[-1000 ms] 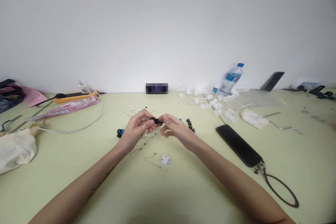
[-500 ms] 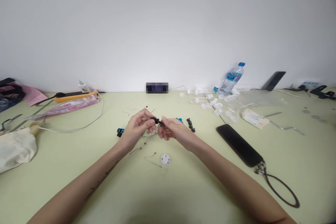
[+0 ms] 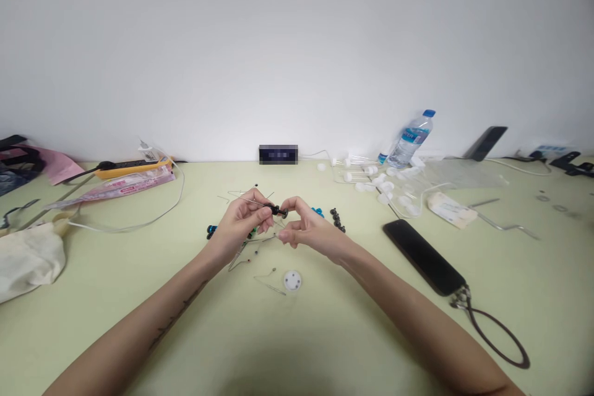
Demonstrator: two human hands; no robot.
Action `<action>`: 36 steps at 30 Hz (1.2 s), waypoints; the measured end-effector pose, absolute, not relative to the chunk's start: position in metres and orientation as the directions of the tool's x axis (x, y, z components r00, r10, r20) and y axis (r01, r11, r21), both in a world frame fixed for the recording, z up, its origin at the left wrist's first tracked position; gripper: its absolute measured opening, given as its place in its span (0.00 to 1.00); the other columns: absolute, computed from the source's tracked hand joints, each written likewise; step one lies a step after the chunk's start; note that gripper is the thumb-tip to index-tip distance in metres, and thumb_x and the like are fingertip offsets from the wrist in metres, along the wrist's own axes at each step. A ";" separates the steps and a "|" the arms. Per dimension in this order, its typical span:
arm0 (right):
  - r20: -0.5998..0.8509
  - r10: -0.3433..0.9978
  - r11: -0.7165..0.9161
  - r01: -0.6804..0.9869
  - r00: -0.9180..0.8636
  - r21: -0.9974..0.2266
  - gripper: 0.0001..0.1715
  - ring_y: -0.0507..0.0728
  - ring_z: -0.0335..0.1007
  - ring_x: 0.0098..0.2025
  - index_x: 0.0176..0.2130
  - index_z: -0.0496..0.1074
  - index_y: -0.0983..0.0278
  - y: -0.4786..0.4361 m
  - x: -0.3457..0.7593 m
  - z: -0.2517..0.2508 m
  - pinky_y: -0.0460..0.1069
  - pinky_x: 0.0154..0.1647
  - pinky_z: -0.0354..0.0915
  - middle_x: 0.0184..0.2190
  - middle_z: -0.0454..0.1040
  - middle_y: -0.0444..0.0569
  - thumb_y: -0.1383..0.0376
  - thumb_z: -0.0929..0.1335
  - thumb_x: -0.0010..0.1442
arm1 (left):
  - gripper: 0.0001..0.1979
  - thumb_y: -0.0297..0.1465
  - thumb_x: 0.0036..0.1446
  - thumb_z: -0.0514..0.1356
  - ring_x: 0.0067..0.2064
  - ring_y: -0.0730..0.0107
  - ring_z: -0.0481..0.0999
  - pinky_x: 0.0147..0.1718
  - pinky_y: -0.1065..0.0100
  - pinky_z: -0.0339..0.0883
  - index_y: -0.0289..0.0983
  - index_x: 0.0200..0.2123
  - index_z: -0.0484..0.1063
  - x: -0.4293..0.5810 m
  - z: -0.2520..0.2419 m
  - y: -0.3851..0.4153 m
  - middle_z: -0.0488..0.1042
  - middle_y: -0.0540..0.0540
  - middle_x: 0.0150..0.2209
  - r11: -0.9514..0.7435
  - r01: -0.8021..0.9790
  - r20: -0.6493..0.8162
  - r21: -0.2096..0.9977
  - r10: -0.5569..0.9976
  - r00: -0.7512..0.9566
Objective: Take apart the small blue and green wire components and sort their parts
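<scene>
My left hand (image 3: 241, 220) pinches a small black knobbly piece (image 3: 275, 209) between thumb and fingers. A thin metal wire runs from that side across the left fingers; whether it joins the piece cannot be told. My right hand (image 3: 309, 226) has its thumb and forefinger spread apart, the forefinger close to the piece's right end. Below and behind the hands lie several thin bent wires (image 3: 240, 262) with small tips. Blue-and-black parts (image 3: 211, 232) sit left of my left hand. Beyond my right hand are blue parts (image 3: 318, 212) and a row of black ones (image 3: 337, 220).
Nearer me lies a round white disc (image 3: 292, 281) with dark spots. At right are a black phone (image 3: 423, 257) with a strap, a water bottle (image 3: 411, 139) and capped clear tubes (image 3: 357, 176). A yellow power strip (image 3: 132, 169), cable and cloth bag (image 3: 32, 263) occupy the left.
My right thumb and forefinger have parted from their pinch at the black piece's right end. My left hand still holds the piece, slightly farther up in view.
</scene>
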State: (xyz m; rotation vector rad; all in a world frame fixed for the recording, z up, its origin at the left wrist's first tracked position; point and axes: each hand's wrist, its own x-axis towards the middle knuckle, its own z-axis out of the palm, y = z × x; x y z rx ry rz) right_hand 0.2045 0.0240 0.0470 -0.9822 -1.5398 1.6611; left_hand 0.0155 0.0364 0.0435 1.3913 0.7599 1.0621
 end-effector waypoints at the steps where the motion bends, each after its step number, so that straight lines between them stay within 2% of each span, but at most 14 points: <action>1: -0.090 0.872 -0.091 0.021 -0.481 -0.996 0.31 0.49 0.66 0.31 0.47 0.61 0.56 0.024 0.205 0.047 0.46 0.32 0.62 0.43 0.66 0.45 0.54 0.75 0.48 | 0.08 0.34 0.58 0.60 0.24 0.77 0.66 0.24 0.74 0.58 0.36 0.33 0.64 0.015 0.044 0.037 0.71 0.52 0.23 -0.118 -0.141 0.164 0.983 0.912 0.375; 3: -0.114 0.873 -0.128 0.002 -0.475 -0.992 0.27 0.49 0.66 0.30 0.47 0.63 0.59 0.025 0.204 0.046 0.46 0.30 0.62 0.45 0.66 0.48 0.49 0.70 0.53 | 0.08 0.34 0.57 0.60 0.24 0.77 0.66 0.25 0.74 0.58 0.36 0.33 0.65 0.014 0.045 0.037 0.71 0.52 0.23 -0.118 -0.139 0.163 0.983 0.912 0.376; 6: -0.131 0.840 -0.172 -0.029 -0.527 -0.985 0.29 0.49 0.61 0.25 0.35 0.68 0.66 0.026 0.200 0.042 0.45 0.26 0.58 0.31 0.69 0.49 0.44 0.57 0.62 | 0.08 0.34 0.57 0.60 0.24 0.77 0.66 0.25 0.73 0.59 0.36 0.33 0.65 0.015 0.046 0.036 0.71 0.52 0.23 -0.120 -0.121 0.159 0.985 0.902 0.400; 10: 0.015 0.879 -0.008 -0.046 -0.476 -0.999 0.17 0.48 0.58 0.23 0.34 0.63 0.64 0.024 0.195 0.037 0.45 0.25 0.55 0.24 0.63 0.42 0.53 0.61 0.64 | 0.09 0.34 0.56 0.62 0.25 0.76 0.66 0.25 0.74 0.58 0.37 0.32 0.65 0.016 0.048 0.034 0.71 0.52 0.23 -0.088 -0.109 0.126 0.990 0.895 0.429; 13: 0.192 0.927 0.253 0.159 -0.322 -0.954 0.05 0.50 0.59 0.25 0.38 0.59 0.60 0.020 0.192 0.033 0.46 0.28 0.57 0.24 0.63 0.39 0.62 0.63 0.63 | 0.09 0.35 0.56 0.61 0.24 0.77 0.65 0.24 0.74 0.57 0.36 0.31 0.65 0.017 0.049 0.033 0.71 0.51 0.23 -0.023 -0.145 0.084 0.989 0.897 0.433; 17: 0.424 0.872 0.489 0.495 -0.245 -0.719 0.02 0.54 0.64 0.31 0.37 0.62 0.61 0.016 0.189 0.031 0.49 0.34 0.58 0.29 0.68 0.44 0.66 0.63 0.61 | 0.12 0.36 0.58 0.59 0.22 0.80 0.61 0.22 0.76 0.54 0.36 0.28 0.63 0.016 0.051 0.032 0.68 0.53 0.21 0.105 -0.233 0.009 0.967 0.897 0.441; 21: 0.239 0.924 0.314 0.236 -0.298 -0.920 0.20 0.53 0.67 0.29 0.50 0.59 0.59 0.016 0.191 0.040 0.49 0.32 0.62 0.31 0.71 0.45 0.56 0.66 0.60 | 0.11 0.35 0.59 0.59 0.21 0.81 0.60 0.22 0.77 0.54 0.36 0.28 0.63 0.017 0.054 0.031 0.68 0.53 0.21 0.108 -0.249 0.005 0.962 0.909 0.416; 25: -0.058 0.882 -0.102 -0.069 -0.468 -0.992 0.25 0.50 0.63 0.23 0.39 0.65 0.64 0.018 0.196 0.047 0.46 0.25 0.59 0.26 0.71 0.47 0.46 0.57 0.63 | 0.11 0.36 0.57 0.61 0.23 0.80 0.64 0.23 0.76 0.56 0.36 0.29 0.64 0.019 0.054 0.028 0.70 0.53 0.22 0.025 -0.168 0.043 0.985 0.918 0.393; 27: -0.051 0.872 -0.092 -0.061 -0.486 -0.994 0.21 0.49 0.61 0.23 0.36 0.65 0.65 0.018 0.196 0.046 0.45 0.26 0.58 0.26 0.70 0.46 0.49 0.60 0.63 | 0.11 0.36 0.57 0.61 0.23 0.79 0.64 0.23 0.76 0.56 0.36 0.29 0.64 0.020 0.054 0.028 0.70 0.53 0.21 0.006 -0.135 0.046 0.991 0.924 0.380; 29: 0.094 0.912 0.133 0.070 -0.399 -0.989 0.13 0.50 0.63 0.26 0.37 0.64 0.63 0.015 0.194 0.044 0.46 0.28 0.59 0.27 0.69 0.45 0.55 0.64 0.62 | 0.12 0.37 0.57 0.60 0.22 0.79 0.63 0.22 0.75 0.55 0.36 0.28 0.64 0.021 0.052 0.028 0.70 0.53 0.20 0.021 -0.131 0.029 0.991 0.930 0.367; 30: 0.213 0.916 0.291 0.201 -0.340 -0.935 0.09 0.51 0.64 0.28 0.37 0.64 0.63 0.014 0.193 0.042 0.46 0.30 0.59 0.28 0.69 0.46 0.59 0.64 0.63 | 0.13 0.38 0.57 0.60 0.21 0.79 0.63 0.21 0.75 0.55 0.36 0.28 0.64 0.021 0.051 0.028 0.69 0.53 0.20 0.043 -0.139 0.010 0.989 0.931 0.364; 32: 0.464 0.835 0.548 0.525 -0.296 -0.651 0.06 0.53 0.64 0.31 0.35 0.65 0.63 0.010 0.189 0.038 0.48 0.31 0.59 0.29 0.69 0.48 0.65 0.61 0.65 | 0.15 0.40 0.57 0.60 0.21 0.79 0.62 0.20 0.75 0.53 0.36 0.26 0.63 0.022 0.048 0.029 0.68 0.53 0.19 0.111 -0.163 -0.044 0.980 0.929 0.369; 34: 0.605 0.700 0.625 0.734 -0.379 -0.263 0.13 0.54 0.63 0.31 0.33 0.66 0.63 0.008 0.187 0.034 0.49 0.31 0.57 0.29 0.68 0.50 0.70 0.57 0.66 | 0.17 0.41 0.56 0.60 0.20 0.80 0.60 0.19 0.76 0.51 0.35 0.23 0.63 0.023 0.045 0.030 0.66 0.53 0.18 0.186 -0.195 -0.102 0.963 0.921 0.376; 36: 0.615 0.623 0.616 0.788 -0.484 -0.004 0.17 0.56 0.62 0.31 0.35 0.68 0.62 0.007 0.188 0.030 0.50 0.30 0.56 0.29 0.68 0.51 0.72 0.54 0.66 | 0.19 0.41 0.54 0.61 0.19 0.81 0.59 0.19 0.76 0.49 0.35 0.21 0.62 0.026 0.042 0.031 0.63 0.54 0.17 0.258 -0.221 -0.158 0.940 0.908 0.387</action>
